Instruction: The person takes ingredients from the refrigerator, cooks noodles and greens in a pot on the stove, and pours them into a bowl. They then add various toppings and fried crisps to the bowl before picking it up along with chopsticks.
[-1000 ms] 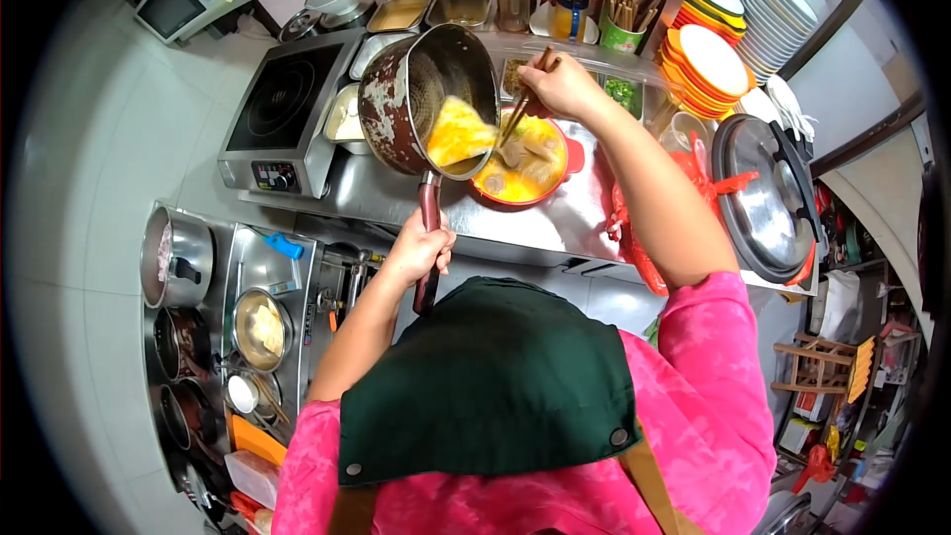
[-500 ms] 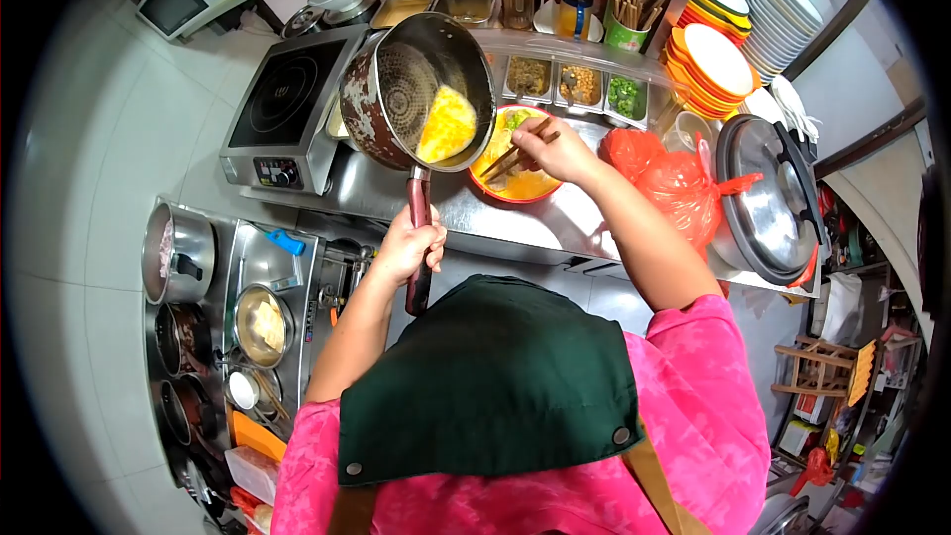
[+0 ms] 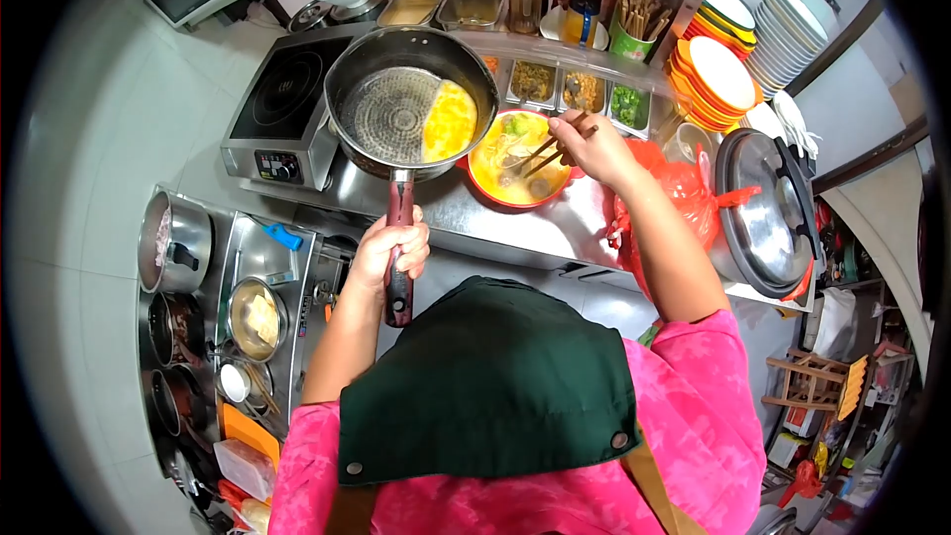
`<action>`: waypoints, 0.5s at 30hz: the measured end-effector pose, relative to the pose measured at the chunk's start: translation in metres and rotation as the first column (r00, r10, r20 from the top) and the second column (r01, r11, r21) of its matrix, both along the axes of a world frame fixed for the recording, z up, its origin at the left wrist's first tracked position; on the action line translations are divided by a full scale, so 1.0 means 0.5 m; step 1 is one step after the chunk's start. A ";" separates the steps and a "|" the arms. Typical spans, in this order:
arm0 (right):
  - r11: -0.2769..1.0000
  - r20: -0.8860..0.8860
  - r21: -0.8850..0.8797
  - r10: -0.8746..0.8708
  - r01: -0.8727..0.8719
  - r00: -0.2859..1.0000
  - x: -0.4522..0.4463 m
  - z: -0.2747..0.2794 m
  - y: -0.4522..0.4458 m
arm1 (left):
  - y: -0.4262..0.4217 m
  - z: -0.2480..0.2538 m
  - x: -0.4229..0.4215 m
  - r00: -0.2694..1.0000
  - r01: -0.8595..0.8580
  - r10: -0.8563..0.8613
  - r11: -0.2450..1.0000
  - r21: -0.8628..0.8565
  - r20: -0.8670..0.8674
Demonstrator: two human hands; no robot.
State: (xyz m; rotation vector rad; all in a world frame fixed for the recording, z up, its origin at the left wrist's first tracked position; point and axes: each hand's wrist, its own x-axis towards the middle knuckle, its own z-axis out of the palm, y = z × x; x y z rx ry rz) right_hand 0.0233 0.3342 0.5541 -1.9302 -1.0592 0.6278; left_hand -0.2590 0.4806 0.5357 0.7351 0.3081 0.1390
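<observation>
My left hand (image 3: 393, 250) is wrapped round the dark red handle of a saucepan (image 3: 381, 109), held up above the steel counter. A folded piece of yellow cooked egg (image 3: 451, 121) lies against the pan's right side. In my right hand (image 3: 591, 146) is a pair of chopsticks (image 3: 547, 151), angled down to the left. Their tips reach into a red-rimmed bowl (image 3: 515, 202) of yellowish soup, with something green near its far edge. The bowl stands on the counter just right of the pan, and the pan's rim comes close to it.
An induction cooker (image 3: 287, 89) stands to the left. Behind the bowl are topping trays (image 3: 582, 91). Right of it are a red plastic bag (image 3: 684, 203), a large lidded pot (image 3: 763, 208) and stacked orange bowls (image 3: 715, 74). A side counter at left holds a steel pot (image 3: 178, 238).
The pan has tipped back from its steep tilt to nearly level and shifted slightly left and lower. My right hand has moved slightly right, still holding the chopsticks in the bowl.
</observation>
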 end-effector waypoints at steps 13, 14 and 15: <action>0.895 -0.087 0.424 -0.117 0.143 0.989 0.046 -0.053 0.002 | -0.049 0.015 -0.099 0.978 -0.119 0.146 0.978 -0.173 0.149; 0.838 -0.118 0.514 -0.141 0.182 0.983 0.041 -0.033 0.004 | -0.053 0.014 -0.107 0.973 -0.144 0.169 0.976 -0.165 0.154; 0.764 -0.142 0.621 -0.106 0.172 0.984 0.033 -0.009 0.009 | -0.058 0.013 -0.115 0.971 -0.129 0.166 0.970 -0.204 0.172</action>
